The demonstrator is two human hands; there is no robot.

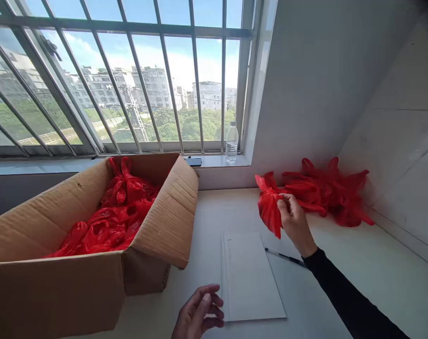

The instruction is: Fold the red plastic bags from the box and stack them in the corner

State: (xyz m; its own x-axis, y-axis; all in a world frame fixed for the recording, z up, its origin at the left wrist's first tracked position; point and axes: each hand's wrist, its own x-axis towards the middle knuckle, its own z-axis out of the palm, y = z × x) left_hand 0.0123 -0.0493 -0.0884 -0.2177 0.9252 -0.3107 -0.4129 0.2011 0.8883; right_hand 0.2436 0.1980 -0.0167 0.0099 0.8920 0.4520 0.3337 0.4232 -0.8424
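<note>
Pinched in my right hand [296, 220] is a knotted red plastic bag [269, 207], held above the white table at the right; what it contains is hidden. Behind it, against the wall, lies a pile of more red plastic bags [327, 188]. My left hand [201, 310] hovers low in the middle, fingers curled a little and apart, with nothing in it. Just beside those fingers lies a white notebook [252, 278], closed. A black pen [286, 256] rests to the notebook's right, partly covered by my right forearm.
On the left stands an open cardboard box [59, 287] with several red bags inside; one flap juts toward the table's middle. The windowsill holds a water bottle [232, 143] and a phone [193, 162]. Behind them is a barred window [161, 29]. A wall [393, 155] bounds the right side.
</note>
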